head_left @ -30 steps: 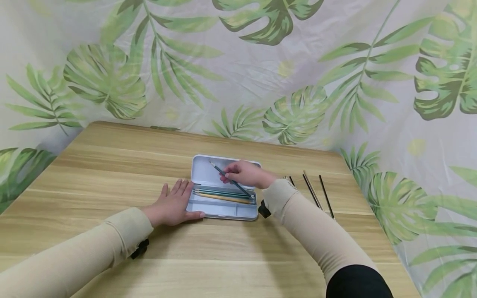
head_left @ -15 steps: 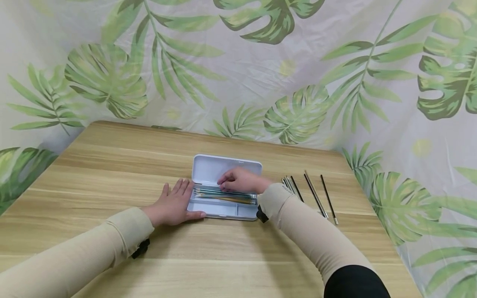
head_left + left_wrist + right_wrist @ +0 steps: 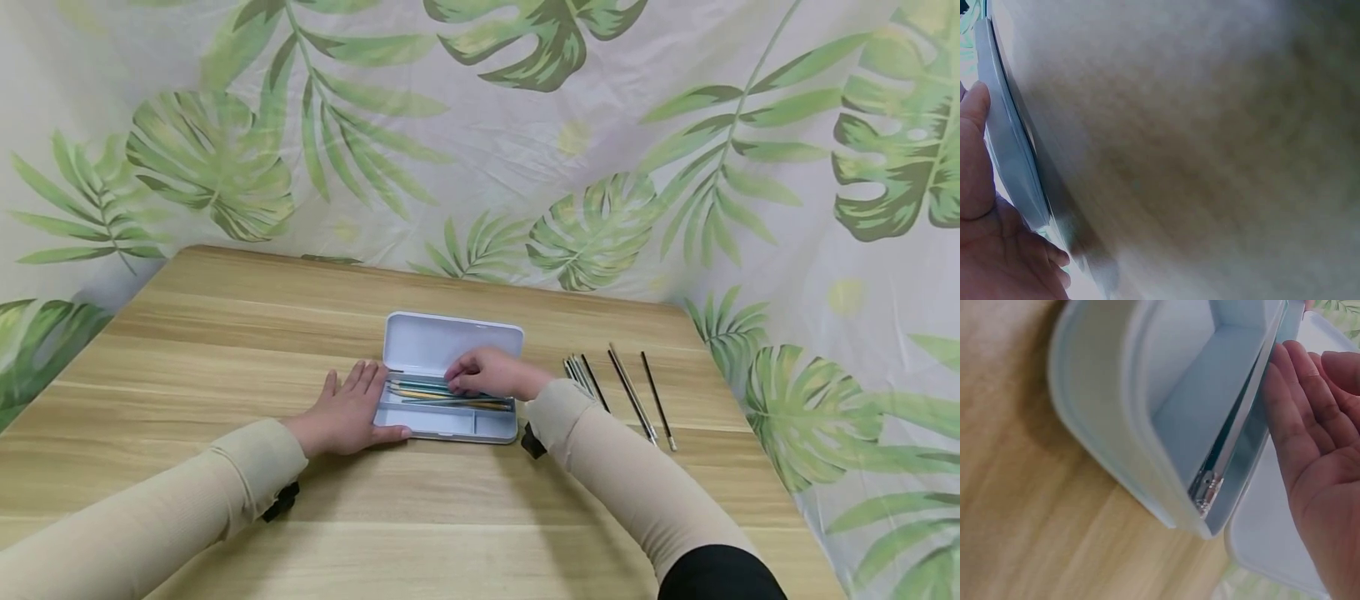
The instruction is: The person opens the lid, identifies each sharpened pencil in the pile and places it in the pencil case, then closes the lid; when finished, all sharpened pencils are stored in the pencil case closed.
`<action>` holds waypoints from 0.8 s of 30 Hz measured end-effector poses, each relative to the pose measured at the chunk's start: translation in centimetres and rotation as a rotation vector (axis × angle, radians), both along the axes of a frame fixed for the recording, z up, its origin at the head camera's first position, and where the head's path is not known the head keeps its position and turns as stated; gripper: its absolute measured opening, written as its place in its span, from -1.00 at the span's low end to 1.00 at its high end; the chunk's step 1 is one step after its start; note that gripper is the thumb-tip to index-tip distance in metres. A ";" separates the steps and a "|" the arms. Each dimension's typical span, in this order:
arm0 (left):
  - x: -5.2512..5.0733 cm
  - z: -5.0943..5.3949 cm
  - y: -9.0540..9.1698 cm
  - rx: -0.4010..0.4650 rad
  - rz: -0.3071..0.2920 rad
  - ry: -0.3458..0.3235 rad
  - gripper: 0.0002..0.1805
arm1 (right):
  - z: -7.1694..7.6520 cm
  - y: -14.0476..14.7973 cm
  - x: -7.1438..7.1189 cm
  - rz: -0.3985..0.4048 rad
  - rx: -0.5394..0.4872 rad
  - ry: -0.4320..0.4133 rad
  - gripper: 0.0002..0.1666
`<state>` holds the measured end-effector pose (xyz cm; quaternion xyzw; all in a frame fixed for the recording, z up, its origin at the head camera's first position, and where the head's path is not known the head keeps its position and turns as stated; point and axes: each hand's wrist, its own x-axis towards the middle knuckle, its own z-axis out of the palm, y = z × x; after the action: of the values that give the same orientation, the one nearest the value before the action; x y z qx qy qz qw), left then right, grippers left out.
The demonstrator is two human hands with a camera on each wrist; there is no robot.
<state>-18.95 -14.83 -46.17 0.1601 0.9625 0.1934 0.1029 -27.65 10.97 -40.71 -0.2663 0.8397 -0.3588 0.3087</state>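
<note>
An open white pencil case (image 3: 426,421) lies on the table, its lid (image 3: 427,337) tipped back. Several green and yellow pencils (image 3: 420,396) fill its long rear compartment, one crossing the divider at a slant. My left hand (image 3: 348,412) rests flat beside the case's left end; its thumb touches the case's side (image 3: 1007,125) in the left wrist view. My right hand (image 3: 495,372) is over the rear compartment, fingers down among the pencils. From the right wrist its fingers (image 3: 1291,419) look loosely bent with no pencil visible in them; the fingertips are partly hidden. A pencil's metal eraser end (image 3: 1209,490) shows near the corner.
Right of the case lie several loose pencils: a close bunch (image 3: 579,372), a dark and light pair (image 3: 632,393), and a single black one (image 3: 658,400). The wooden table (image 3: 300,300) ends at a leaf-print cloth (image 3: 480,150) behind it.
My right hand has lowered a dark green pencil from above the case into the rear compartment, and its fingers are now among the pencils there. My left hand stays in place.
</note>
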 end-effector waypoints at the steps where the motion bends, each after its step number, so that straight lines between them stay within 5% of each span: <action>1: 0.0 0.0 0.0 0.002 0.001 0.000 0.40 | -0.1 0.1 0.0 -0.002 -0.006 0.000 -0.74; 9: 0.4 0.5 0.2 -0.002 0.003 -0.020 0.36 | 1.1 2.5 -0.1 -0.074 -0.096 0.008 -0.67; 17: 0.9 2.4 0.6 -0.018 -0.004 -0.053 0.27 | 3.3 8.4 -0.8 -0.227 -0.258 -0.072 -0.56; 24: 1.0 2.4 0.7 -0.022 -0.004 -0.055 0.28 | 4.0 13.7 -1.3 -0.400 -0.293 -0.025 -0.48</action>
<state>-18.00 -14.11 -43.77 0.1557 0.9610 0.1870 0.1313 -28.99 24.68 -36.75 -0.1323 0.8109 -0.5338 0.2001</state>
